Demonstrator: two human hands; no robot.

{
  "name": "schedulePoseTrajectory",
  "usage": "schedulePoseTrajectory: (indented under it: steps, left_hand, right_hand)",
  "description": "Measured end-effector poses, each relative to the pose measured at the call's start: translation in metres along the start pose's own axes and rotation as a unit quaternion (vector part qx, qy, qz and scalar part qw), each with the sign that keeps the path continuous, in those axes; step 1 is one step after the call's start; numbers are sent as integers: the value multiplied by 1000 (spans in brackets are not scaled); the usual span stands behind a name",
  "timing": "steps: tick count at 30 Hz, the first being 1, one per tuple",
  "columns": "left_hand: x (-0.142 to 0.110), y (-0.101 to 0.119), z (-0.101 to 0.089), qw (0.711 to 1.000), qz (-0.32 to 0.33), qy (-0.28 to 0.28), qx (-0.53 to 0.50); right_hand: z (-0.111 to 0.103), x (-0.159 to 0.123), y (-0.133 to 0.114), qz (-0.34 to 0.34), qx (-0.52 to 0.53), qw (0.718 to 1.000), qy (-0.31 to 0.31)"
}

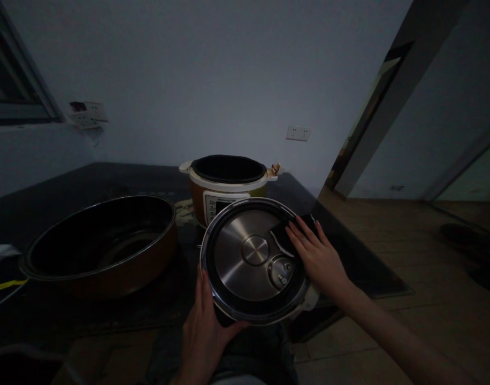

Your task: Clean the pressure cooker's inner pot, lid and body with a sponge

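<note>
A round pressure cooker lid (232,230) is tilted up in front of me, its brushed metal inner face and dark sealing ring toward me. My left hand (207,326) grips its lower left rim, thumb along the bottom edge. At the right side, my right hand (319,256) presses a dark cloth (283,235) with a pale edge against the inner face; the fingers lie over the cloth. Behind the lid stands the electric pressure cooker (261,191) with its top uncovered, its front panel partly hidden by the lid.
A large brown pan (148,262) with a dark interior sits on the dark countertop (345,251) at left. Beside it, at the far left edge, lies a yellow strip (7,286). A wall socket (298,133) is above the counter, and wooden floor (373,230) extends to the right.
</note>
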State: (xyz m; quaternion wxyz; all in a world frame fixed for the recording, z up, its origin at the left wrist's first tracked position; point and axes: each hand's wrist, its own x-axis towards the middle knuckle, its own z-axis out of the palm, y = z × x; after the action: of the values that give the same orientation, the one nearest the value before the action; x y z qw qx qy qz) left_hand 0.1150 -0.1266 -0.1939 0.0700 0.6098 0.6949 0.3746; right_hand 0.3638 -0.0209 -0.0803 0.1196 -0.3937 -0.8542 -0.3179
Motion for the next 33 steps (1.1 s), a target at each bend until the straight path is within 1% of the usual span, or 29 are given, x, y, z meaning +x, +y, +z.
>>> schedulePoseTrajectory:
  steps: [6,11,13,15,17,19,21,24,28,33]
  left_hand:
    - [-1,-3,5,1000,9,10,-6]
    - [-1,-2,6,1000,-3,12,-13]
    - [-1,-2,6,1000,-5,8,-15]
    - [-1,-1,6,1000,-13,4,-14]
    - [-1,1,5,1000,-24,4,-6]
    - [-1,1,6,1000,-25,9,0]
    - [-1,0,5,1000,-15,12,-1]
    - [0,0,4,1000,-15,6,-1]
    - [0,1,0,1000,-22,-8,2]
    - [1,1,-2,1000,-20,-19,9]
  right_hand:
    - [4,25,10,-34,4,999,5]
    - [10,42,22,-95,17,995,34]
    - [12,47,27,-128,18,990,59]
    - [11,48,31,-155,20,983,100]
    - [8,47,36,-169,23,975,142]
    - [5,43,39,-172,20,972,157]
    - [3,36,41,-169,15,976,136]
    - [-2,22,40,-158,13,984,82]
    - [-12,0,29,-141,8,989,35]
    - [-21,-19,17,-159,45,986,-13]
